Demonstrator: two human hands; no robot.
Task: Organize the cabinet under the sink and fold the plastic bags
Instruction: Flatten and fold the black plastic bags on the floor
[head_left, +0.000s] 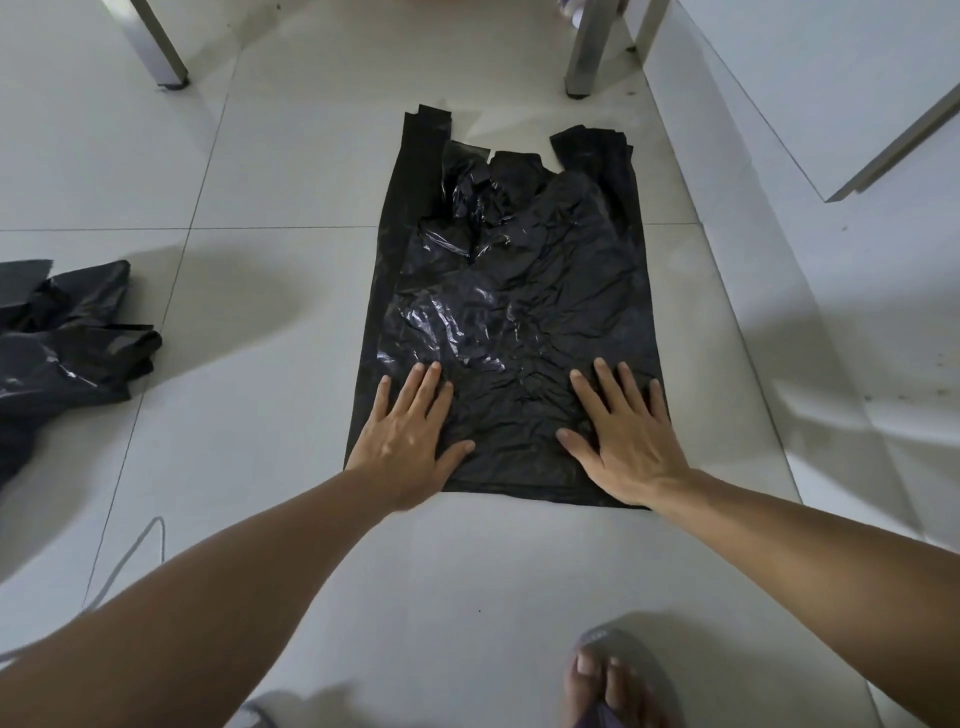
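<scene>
Both hands (410, 431) (626, 436) flat, fingers straight

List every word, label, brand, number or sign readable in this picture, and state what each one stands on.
None can be read.
Black plastic bag under both hands: glossy creases only, no print.
Pile of black bags at left: no print visible.
Sandal strap at the bottom edge: a faint pale mark, too small and blurred to read.
Floor tiles and metal legs: no markings.
</scene>
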